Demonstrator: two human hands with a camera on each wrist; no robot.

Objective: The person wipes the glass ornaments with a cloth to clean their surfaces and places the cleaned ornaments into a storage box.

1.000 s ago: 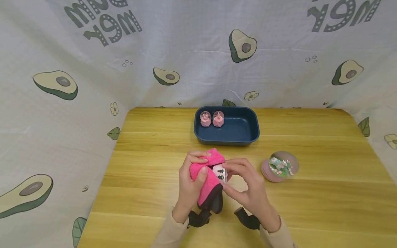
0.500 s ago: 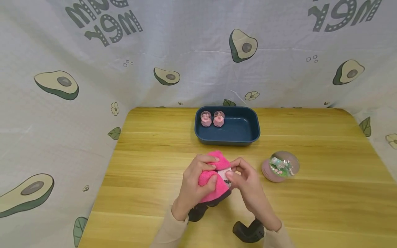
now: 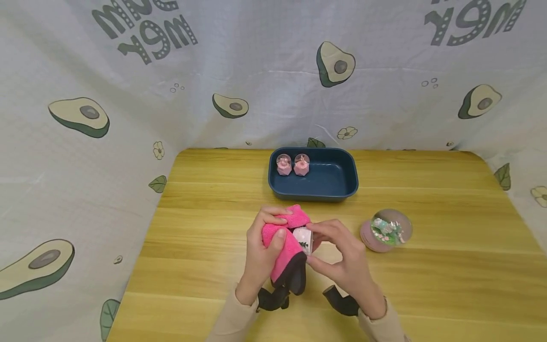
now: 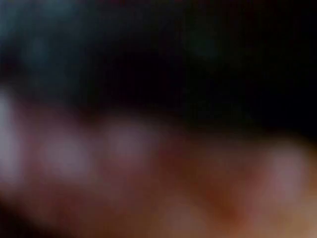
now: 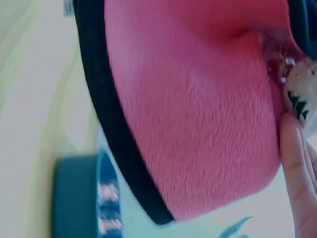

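Note:
My left hand (image 3: 261, 251) grips a pink cloth (image 3: 291, 254) with a dark border, bunched around a small snow globe. The globe's white base (image 3: 302, 236), printed with dark trees, sticks out of the cloth on the right. My right hand (image 3: 348, 259) holds that base between thumb and fingers. In the right wrist view, the cloth (image 5: 198, 114) hangs large in front, and a finger (image 5: 296, 158) rests against the tree-printed base (image 5: 298, 94). A bit of the clear dome shows there; the cloth hides the rest. The left wrist view is dark and blurred.
Beyond the hands stands a dark blue tray (image 3: 313, 196) with two small pink snow globes (image 3: 284, 165) at its left end. To the right, a larger snow globe (image 3: 386, 230) with a pink base is on the wooden table (image 3: 196, 247). An avocado-print curtain (image 3: 273, 71) hangs behind.
Half a second ago the hands and cloth were turned and slightly farther right, with the right thumb over the base. Now they are back near their earlier pose, and the tree print shows differently.

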